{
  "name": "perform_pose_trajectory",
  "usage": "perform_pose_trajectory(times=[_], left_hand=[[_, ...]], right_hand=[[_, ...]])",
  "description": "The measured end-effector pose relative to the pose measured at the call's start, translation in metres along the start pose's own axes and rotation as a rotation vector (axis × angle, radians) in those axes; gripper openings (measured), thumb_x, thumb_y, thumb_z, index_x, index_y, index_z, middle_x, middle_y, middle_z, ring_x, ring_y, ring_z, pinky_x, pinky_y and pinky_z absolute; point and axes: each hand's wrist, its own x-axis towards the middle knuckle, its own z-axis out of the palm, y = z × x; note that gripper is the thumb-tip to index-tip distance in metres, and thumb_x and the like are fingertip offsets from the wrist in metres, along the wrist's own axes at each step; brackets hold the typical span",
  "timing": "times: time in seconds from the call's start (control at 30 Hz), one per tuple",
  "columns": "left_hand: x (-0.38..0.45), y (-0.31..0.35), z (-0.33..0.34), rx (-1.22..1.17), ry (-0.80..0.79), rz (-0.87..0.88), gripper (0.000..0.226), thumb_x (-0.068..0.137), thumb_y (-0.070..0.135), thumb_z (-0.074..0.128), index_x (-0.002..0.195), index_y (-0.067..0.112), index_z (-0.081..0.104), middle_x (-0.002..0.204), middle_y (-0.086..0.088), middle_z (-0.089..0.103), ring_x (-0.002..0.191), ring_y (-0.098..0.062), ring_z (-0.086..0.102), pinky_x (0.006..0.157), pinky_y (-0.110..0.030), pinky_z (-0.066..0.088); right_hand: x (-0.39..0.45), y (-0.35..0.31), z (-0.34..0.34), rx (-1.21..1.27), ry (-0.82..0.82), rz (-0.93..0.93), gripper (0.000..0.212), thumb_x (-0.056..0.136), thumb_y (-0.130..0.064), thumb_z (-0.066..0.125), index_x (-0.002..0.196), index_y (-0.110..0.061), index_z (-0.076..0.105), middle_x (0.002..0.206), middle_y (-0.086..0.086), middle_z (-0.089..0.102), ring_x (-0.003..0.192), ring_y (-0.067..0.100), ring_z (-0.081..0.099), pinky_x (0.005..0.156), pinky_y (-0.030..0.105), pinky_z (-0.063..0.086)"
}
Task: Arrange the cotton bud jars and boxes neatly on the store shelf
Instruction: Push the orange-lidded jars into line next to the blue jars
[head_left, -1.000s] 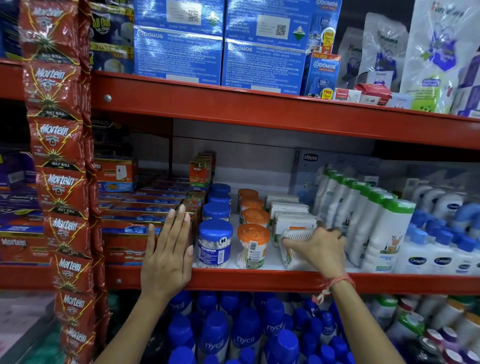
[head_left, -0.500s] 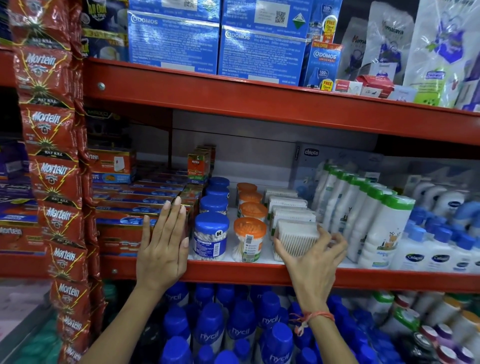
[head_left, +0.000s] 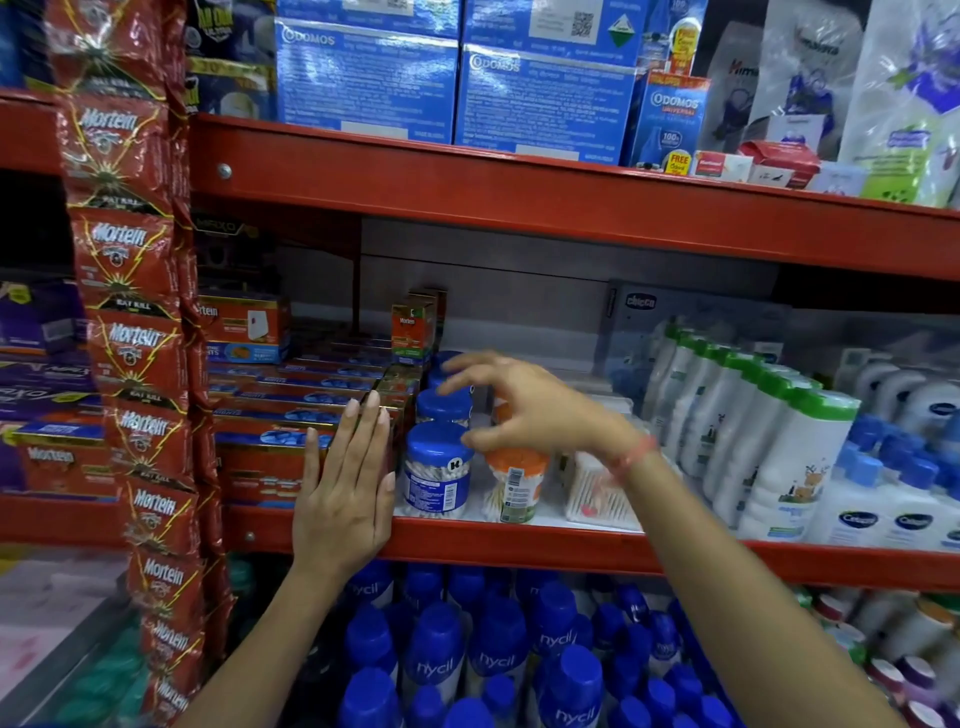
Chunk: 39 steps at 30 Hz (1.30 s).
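On the middle red shelf (head_left: 519, 548) stand a row of blue-lidded cotton bud jars (head_left: 436, 470), a row of orange-lidded jars (head_left: 514, 483) and clear cotton bud boxes (head_left: 592, 491). My left hand (head_left: 345, 493) lies flat and open against the stacked red boxes and the shelf's front edge, left of the front blue jar. My right hand (head_left: 519, 402) hovers over the jars with fingers spread, just above the front orange lid and beside the blue lids. I cannot tell whether it touches a lid. It hides the orange jars behind.
Stacked red Mortein boxes (head_left: 291, 415) fill the shelf's left part. White bottles with green caps (head_left: 779, 441) and blue caps stand at the right. A hanging strip of red sachets (head_left: 135, 338) covers the left. Blue-capped Nycil bottles (head_left: 467, 654) crowd the shelf below.
My right hand let go of the clear cotton bud box at the shelf front and moved left and up, over the jars. My left hand stayed flat at the boxes.
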Motion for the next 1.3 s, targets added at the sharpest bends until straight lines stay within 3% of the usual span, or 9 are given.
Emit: perform_pose_trajectory(times=[0.13, 0.27, 0.37, 0.7, 0.93, 1.1, 1.17, 1.23, 1.3], left_hand=[[-0.001, 0.000, 0.000, -0.007, 0.009, 0.003, 0.055, 0.099, 0.030, 0.020, 0.148, 0.006, 0.019, 0.160, -0.003, 0.009, 0.147, -0.022, 0.015, 0.122, -0.043, 0.000], [-0.001, -0.001, 0.001, 0.000, 0.021, 0.007, 0.055, 0.099, 0.029, 0.021, 0.148, 0.006, 0.020, 0.160, -0.003, 0.010, 0.147, -0.022, 0.015, 0.122, -0.044, 0.001], [-0.001, -0.001, 0.001, -0.002, 0.026, 0.010, 0.055, 0.099, 0.029, 0.022, 0.148, 0.006, 0.021, 0.160, -0.003, 0.010, 0.147, -0.021, 0.015, 0.122, -0.044, 0.001], [-0.001, -0.001, 0.000, -0.007, 0.007, 0.005, 0.054, 0.099, 0.030, 0.021, 0.148, 0.007, 0.020, 0.159, -0.006, 0.015, 0.147, -0.022, 0.016, 0.122, -0.044, 0.002], [-0.001, -0.001, 0.001, -0.012, 0.003, -0.003, 0.054, 0.099, 0.032, 0.020, 0.148, 0.007, 0.021, 0.161, -0.001, 0.008, 0.147, -0.020, 0.015, 0.122, -0.043, 0.001], [-0.002, -0.002, 0.002, -0.002, -0.002, 0.000, 0.055, 0.099, 0.031, 0.021, 0.148, 0.008, 0.021, 0.160, -0.004, 0.012, 0.147, -0.022, 0.016, 0.122, -0.044, 0.003], [-0.001, -0.002, 0.001, -0.006, 0.003, 0.002, 0.055, 0.098, 0.030, 0.023, 0.148, 0.007, 0.022, 0.159, -0.005, 0.014, 0.147, -0.022, 0.016, 0.122, -0.044, 0.003], [-0.001, -0.001, 0.001, -0.012, 0.002, 0.000, 0.055, 0.098, 0.030, 0.024, 0.148, 0.006, 0.023, 0.159, -0.006, 0.016, 0.147, -0.021, 0.016, 0.122, -0.043, 0.002], [-0.001, -0.001, 0.001, -0.011, -0.004, -0.003, 0.054, 0.099, 0.030, 0.022, 0.147, 0.006, 0.024, 0.159, -0.005, 0.015, 0.147, -0.021, 0.016, 0.122, -0.043, 0.002]], right_hand=[[0.044, -0.001, -0.005, -0.093, -0.469, 0.113, 0.088, 0.072, -0.021, 0.079, 0.148, -0.026, 0.034, 0.154, -0.005, 0.036, 0.139, 0.014, 0.035, 0.110, 0.033, 0.038], [0.060, -0.005, 0.004, -0.123, -0.589, 0.141, 0.090, 0.054, -0.029, 0.081, 0.137, -0.024, 0.047, 0.138, 0.001, 0.053, 0.121, 0.021, 0.055, 0.094, 0.036, 0.052], [0.063, -0.012, 0.003, -0.212, -0.557, 0.110, 0.067, 0.074, -0.021, 0.077, 0.136, -0.024, 0.050, 0.134, 0.000, 0.051, 0.105, 0.016, 0.052, 0.077, 0.023, 0.047], [0.055, -0.017, 0.012, -0.413, -0.346, 0.167, 0.069, 0.069, -0.065, 0.071, 0.116, -0.016, 0.060, 0.118, 0.005, 0.052, 0.107, 0.026, 0.054, 0.078, 0.035, 0.048], [0.049, -0.017, 0.023, -0.380, -0.198, 0.162, 0.065, 0.066, -0.073, 0.066, 0.057, -0.020, 0.031, 0.060, -0.003, 0.034, 0.054, 0.014, 0.037, 0.055, 0.029, 0.036], [0.044, -0.017, 0.024, -0.415, -0.168, 0.161, 0.067, 0.066, -0.080, 0.059, 0.062, -0.015, 0.043, 0.068, -0.001, 0.045, 0.079, 0.022, 0.053, 0.067, 0.034, 0.041], [0.044, -0.015, 0.017, -0.298, -0.231, 0.168, 0.072, 0.066, -0.076, 0.064, 0.095, -0.010, 0.065, 0.098, 0.004, 0.064, 0.095, 0.020, 0.057, 0.077, 0.031, 0.046], [0.045, -0.013, 0.006, -0.223, -0.371, 0.130, 0.079, 0.067, -0.062, 0.075, 0.133, -0.024, 0.055, 0.134, -0.001, 0.058, 0.117, 0.016, 0.052, 0.094, 0.029, 0.044], [0.049, -0.012, 0.002, -0.224, -0.503, 0.110, 0.083, 0.068, -0.043, 0.082, 0.141, -0.036, 0.044, 0.143, -0.006, 0.050, 0.128, 0.016, 0.047, 0.104, 0.036, 0.044]])
